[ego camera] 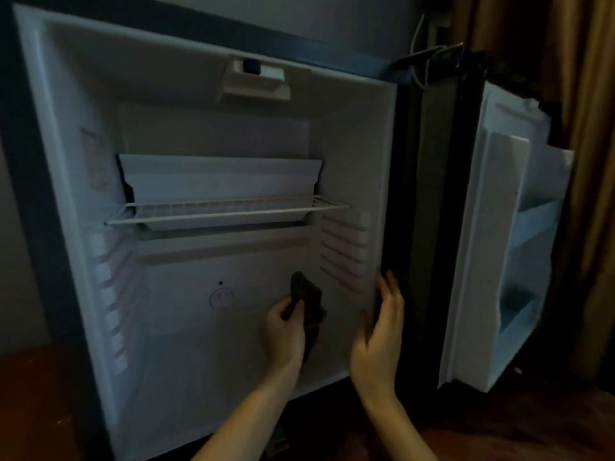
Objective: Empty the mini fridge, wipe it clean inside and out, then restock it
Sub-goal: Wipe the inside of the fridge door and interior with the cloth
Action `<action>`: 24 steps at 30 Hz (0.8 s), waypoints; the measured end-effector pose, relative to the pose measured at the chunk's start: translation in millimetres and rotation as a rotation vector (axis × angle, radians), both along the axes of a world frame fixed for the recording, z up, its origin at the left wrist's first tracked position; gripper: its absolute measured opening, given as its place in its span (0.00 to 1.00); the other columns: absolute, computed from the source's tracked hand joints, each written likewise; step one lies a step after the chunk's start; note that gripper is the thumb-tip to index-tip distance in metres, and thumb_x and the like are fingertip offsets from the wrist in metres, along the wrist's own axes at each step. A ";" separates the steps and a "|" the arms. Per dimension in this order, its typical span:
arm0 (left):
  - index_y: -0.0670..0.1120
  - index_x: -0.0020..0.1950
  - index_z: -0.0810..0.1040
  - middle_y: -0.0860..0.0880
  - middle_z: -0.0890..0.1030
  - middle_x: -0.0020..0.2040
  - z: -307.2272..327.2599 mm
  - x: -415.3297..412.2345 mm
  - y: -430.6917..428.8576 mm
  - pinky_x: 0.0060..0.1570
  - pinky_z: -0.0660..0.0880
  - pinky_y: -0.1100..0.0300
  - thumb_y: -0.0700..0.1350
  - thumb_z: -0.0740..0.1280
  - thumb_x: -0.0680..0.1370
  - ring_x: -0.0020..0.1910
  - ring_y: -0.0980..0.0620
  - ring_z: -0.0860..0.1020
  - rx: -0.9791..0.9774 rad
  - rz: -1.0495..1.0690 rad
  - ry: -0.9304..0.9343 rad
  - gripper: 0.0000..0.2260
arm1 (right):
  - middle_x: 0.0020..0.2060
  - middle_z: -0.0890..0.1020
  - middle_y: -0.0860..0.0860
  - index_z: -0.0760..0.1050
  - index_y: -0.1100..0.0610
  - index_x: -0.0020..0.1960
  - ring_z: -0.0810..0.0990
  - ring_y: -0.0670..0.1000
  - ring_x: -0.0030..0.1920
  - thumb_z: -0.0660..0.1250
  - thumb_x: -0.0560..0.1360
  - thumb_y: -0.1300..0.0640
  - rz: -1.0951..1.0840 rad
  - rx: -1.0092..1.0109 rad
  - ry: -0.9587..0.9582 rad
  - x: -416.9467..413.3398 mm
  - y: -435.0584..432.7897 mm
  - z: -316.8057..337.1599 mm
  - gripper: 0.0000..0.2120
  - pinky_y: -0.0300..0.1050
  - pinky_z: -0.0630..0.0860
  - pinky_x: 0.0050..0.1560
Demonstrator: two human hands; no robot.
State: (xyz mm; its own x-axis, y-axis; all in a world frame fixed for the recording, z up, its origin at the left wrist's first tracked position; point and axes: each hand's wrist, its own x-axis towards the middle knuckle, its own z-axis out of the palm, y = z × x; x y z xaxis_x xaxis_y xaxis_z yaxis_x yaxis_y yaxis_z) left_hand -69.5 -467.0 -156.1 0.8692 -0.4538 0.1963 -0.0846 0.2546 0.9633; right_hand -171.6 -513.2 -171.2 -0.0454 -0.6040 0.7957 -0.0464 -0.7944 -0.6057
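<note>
Risk: the dark cloth point(307, 304) trails loose below your grip. Swept upward, it could snag the wire shelf point(226, 211) and unseat it.

Your left hand point(284, 331) is clenched on the cloth, low at the right rear of the emptied mini fridge point(66, 161). Your right hand point(379, 337), fingers straight, is at the right wall's front edge; contact is unconfirmed.

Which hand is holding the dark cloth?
The left hand grips the dark brown cloth inside the white fridge; the right hand is open, holding nothing.
</note>
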 end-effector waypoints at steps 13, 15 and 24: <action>0.58 0.53 0.78 0.57 0.81 0.49 -12.4 8.6 -45.9 0.49 0.73 0.72 0.34 0.69 0.75 0.49 0.63 0.79 -0.131 0.031 -0.323 0.18 | 0.78 0.52 0.43 0.49 0.54 0.78 0.53 0.44 0.77 0.55 0.77 0.66 0.154 -0.037 0.128 0.3 -29.0 -21.4 0.32 0.38 0.52 0.75; 0.55 0.54 0.80 0.55 0.82 0.51 -9.5 11.5 -53.8 0.50 0.73 0.71 0.36 0.68 0.76 0.50 0.61 0.80 -0.152 0.069 -0.291 0.14 | 0.78 0.53 0.44 0.50 0.55 0.78 0.53 0.43 0.76 0.56 0.78 0.64 0.142 -0.045 0.125 0.5 -29.5 -21.7 0.31 0.35 0.53 0.74; 0.50 0.60 0.76 0.56 0.80 0.46 3.7 26.9 -78.9 0.43 0.73 0.65 0.37 0.64 0.79 0.43 0.60 0.78 -0.105 -0.021 -0.129 0.13 | 0.78 0.55 0.48 0.52 0.60 0.78 0.54 0.43 0.76 0.57 0.77 0.66 0.132 -0.064 0.104 2.6 -31.0 -21.6 0.31 0.35 0.53 0.74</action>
State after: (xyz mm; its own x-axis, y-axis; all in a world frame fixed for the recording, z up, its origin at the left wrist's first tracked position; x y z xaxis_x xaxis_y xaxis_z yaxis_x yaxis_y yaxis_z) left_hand -42.6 -546.0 -152.4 0.8242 -0.4430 0.3527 -0.1990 0.3566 0.9128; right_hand -169.0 -544.2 -192.8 0.1149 -0.5471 0.8291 0.0010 -0.8346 -0.5509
